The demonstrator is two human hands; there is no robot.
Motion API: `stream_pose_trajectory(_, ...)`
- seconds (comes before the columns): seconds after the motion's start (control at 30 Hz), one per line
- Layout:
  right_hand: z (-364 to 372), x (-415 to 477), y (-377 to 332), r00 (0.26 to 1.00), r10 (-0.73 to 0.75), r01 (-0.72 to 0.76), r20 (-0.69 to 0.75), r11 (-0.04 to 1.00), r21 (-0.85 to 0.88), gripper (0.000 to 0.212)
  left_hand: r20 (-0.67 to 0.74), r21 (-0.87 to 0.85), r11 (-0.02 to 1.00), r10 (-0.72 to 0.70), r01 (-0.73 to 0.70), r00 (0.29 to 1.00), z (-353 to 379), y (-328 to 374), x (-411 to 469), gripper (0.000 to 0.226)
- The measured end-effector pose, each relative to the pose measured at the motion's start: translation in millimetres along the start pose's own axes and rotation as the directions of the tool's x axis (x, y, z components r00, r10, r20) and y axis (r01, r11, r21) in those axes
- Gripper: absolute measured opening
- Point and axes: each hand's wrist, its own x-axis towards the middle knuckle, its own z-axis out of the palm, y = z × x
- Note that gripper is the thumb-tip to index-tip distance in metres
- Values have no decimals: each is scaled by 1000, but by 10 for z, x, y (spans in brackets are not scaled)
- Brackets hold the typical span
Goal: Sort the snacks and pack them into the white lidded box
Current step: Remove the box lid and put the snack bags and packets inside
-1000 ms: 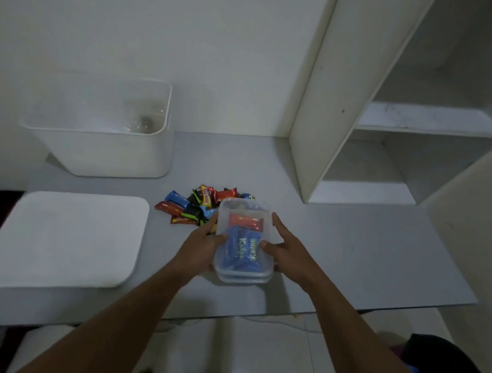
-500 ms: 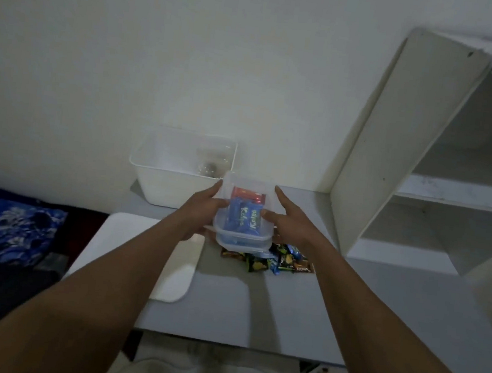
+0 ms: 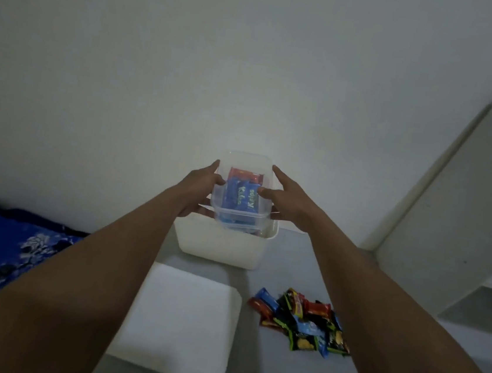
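Since the earlier frame, both hands have carried the small clear plastic container (image 3: 240, 196) from in front of the white rectangular plastic box (image 3: 222, 246) to directly above its open mouth. The left hand (image 3: 200, 190) grips the container's left wall, thumb on the near face; the right hand (image 3: 283, 198) grips the right wall, fingers extended along it. Blue and red wrapped snacks (image 3: 241, 199) are visible inside the container.

Step in hand, as judged: placing a sorted batch into the box. The container's base sits at or just below the box rim; how far below cannot be told. The next move calls for a straight lowering, kept level, then release of both hands.

Clearances: the box stands close against the wall behind it, so no room exists on its far side. Its near rim is clear of obstruction. The flat white rounded-corner lid (image 3: 180, 323) lies on the grey table (image 3: 248, 370) in front of the box, apart from it. The loose pile of mixed colourful snack packets (image 3: 299, 322) lies in front of the box and to its right, beside the lid, not yet sorted.
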Motion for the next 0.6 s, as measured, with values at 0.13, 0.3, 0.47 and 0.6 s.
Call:
stream_pose_trajectory(0.13,200,551,-126,1000,-1,1,-23,1000,5,70,30,29,1000,4,-5,1000,-342,107,475,59)
stream_pose_trajectory(0.3,493,1137,-54,998,57,-57,-28,998,3,76,85,47,997,-69,66,994,-675,35,1025,63)
stream_pose_trajectory(0.47,679,1559,217,986,160,-160,-44,987,3,79,114,81,986,-152,143,982,-743,-137,1439,47)
stream_pose_trajectory(0.6,799,1774,425,975,214,-215,-56,976,-25,80,115,135,975,-192,176,975,-720,-301,1682,36)
